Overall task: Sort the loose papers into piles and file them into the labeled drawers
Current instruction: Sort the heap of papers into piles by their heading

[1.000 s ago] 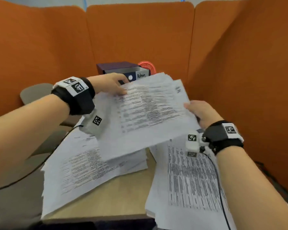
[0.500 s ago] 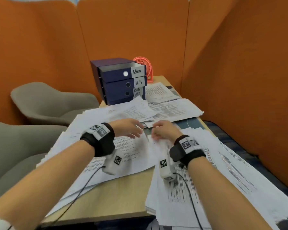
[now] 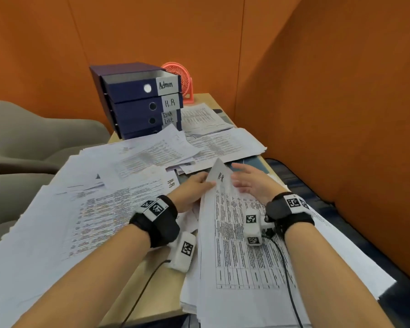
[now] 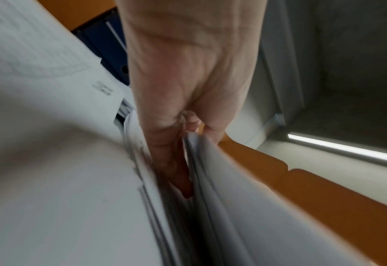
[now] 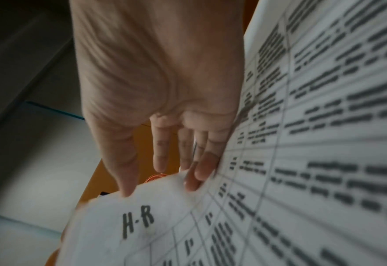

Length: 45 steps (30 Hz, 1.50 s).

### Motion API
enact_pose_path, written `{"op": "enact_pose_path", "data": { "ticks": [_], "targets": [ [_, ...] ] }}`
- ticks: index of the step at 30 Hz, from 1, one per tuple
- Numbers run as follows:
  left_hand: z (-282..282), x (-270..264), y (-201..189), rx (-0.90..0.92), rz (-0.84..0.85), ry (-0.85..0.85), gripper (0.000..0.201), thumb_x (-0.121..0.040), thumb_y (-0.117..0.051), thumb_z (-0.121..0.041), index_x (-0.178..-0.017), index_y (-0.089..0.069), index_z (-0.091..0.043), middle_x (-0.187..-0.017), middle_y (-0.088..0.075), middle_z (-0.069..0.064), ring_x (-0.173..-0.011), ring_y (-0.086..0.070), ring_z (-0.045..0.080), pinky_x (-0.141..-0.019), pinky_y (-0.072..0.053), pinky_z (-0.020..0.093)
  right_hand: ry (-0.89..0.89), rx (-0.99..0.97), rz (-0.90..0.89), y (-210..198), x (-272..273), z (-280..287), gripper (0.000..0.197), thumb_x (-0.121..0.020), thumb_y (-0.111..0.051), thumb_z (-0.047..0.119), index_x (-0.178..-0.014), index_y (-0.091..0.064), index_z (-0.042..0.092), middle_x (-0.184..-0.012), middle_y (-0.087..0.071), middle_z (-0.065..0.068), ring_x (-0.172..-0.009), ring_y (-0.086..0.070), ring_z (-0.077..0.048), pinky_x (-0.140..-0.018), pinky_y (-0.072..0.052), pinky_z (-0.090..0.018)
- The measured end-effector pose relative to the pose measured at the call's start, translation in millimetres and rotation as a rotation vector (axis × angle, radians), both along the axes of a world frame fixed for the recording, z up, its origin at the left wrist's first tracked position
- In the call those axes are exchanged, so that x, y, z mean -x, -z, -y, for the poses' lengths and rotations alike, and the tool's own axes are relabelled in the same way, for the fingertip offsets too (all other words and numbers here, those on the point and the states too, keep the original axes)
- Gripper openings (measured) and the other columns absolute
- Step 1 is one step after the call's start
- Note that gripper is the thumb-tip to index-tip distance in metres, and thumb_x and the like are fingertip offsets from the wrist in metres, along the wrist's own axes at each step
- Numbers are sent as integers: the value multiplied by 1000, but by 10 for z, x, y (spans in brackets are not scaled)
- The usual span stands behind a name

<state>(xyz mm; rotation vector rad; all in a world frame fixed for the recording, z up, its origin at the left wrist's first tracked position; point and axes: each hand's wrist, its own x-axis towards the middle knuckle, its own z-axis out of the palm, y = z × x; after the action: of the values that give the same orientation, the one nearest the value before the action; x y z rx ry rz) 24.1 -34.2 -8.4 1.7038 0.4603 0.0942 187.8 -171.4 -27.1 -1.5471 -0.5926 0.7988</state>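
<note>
Loose printed papers cover the table. My left hand (image 3: 192, 188) pinches the raised left edge of a sheet marked H.R (image 3: 234, 245) on top of the right-hand pile. In the left wrist view my left hand (image 4: 188, 72) has its fingers tucked between sheets (image 4: 51, 180). My right hand (image 3: 251, 183) lies open against that sheet's top corner, and the right wrist view shows this hand (image 5: 160, 72) with straight fingers touching the H-R sheet (image 5: 302, 162). Another H.R pile (image 3: 118, 204) lies to the left. The navy drawer unit (image 3: 133, 91) stands at the back, labelled Admin, H.R and Task List, its Admin drawer pulled out.
A pink desk fan (image 3: 178, 72) stands behind the drawers. Orange partition walls (image 3: 341, 114) close in the back and right. Grey chairs (image 3: 33, 138) sit to the left. A strip of bare table (image 3: 161, 280) shows between the piles. More sheets (image 3: 223, 143) lie near the drawers.
Both hands came down from holding a raised sheaf to the table. The left hand now lifts the edge of the H.R sheet and the right hand has spread open against it.
</note>
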Motion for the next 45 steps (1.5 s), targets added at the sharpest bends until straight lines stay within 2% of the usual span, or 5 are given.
{"op": "enact_pose_path", "data": {
  "ticks": [25, 29, 36, 41, 45],
  "targets": [
    [-143, 9, 285, 412, 31, 23, 43, -100, -37, -43, -114, -63, -11, -102, -74, 11, -89, -72, 21, -73, -60, 31, 54, -247, 20, 173, 56, -43, 31, -86, -65, -5, -110, -73, 13, -114, -72, -10, -94, -71, -24, -84, -57, -26],
    [-186, -12, 315, 429, 38, -66, 54, -98, -35, -51, -120, -64, -11, -118, -68, 17, -107, -64, 29, -98, -51, 39, 126, -214, 159, 199, 23, -53, 28, -83, -64, -7, -77, -72, 18, -112, -70, 0, -97, -67, -20, -79, -55, -30],
    [-163, 5, 316, 386, 67, 86, 34, -96, -51, -25, -127, -60, -14, -118, -66, 15, -79, -71, 14, -65, -61, 26, 60, -216, 129, 205, -4, -65, 41, -85, -49, -14, -104, -68, 16, -80, -60, -10, -68, -52, -16, -61, -45, -25],
    [-174, 27, 327, 337, 121, 146, 51, -81, -73, -15, -126, -60, -35, -135, -58, 3, -118, -59, 25, -104, -45, 43, 44, -195, 157, 225, 1, -78, 55, -79, -46, -17, -100, -77, 24, -75, -63, -2, -75, -53, -17, -64, -45, -26],
    [-210, -12, 340, 281, 209, 33, 78, -86, -61, 7, -145, -31, -34, -124, -57, -10, -102, -63, 7, -87, -55, 26, 111, -195, 125, 189, 38, -83, 43, -78, -48, -17, -76, -75, 17, -71, -65, -4, -74, -56, -21, -65, -47, -29]
  ]
}}
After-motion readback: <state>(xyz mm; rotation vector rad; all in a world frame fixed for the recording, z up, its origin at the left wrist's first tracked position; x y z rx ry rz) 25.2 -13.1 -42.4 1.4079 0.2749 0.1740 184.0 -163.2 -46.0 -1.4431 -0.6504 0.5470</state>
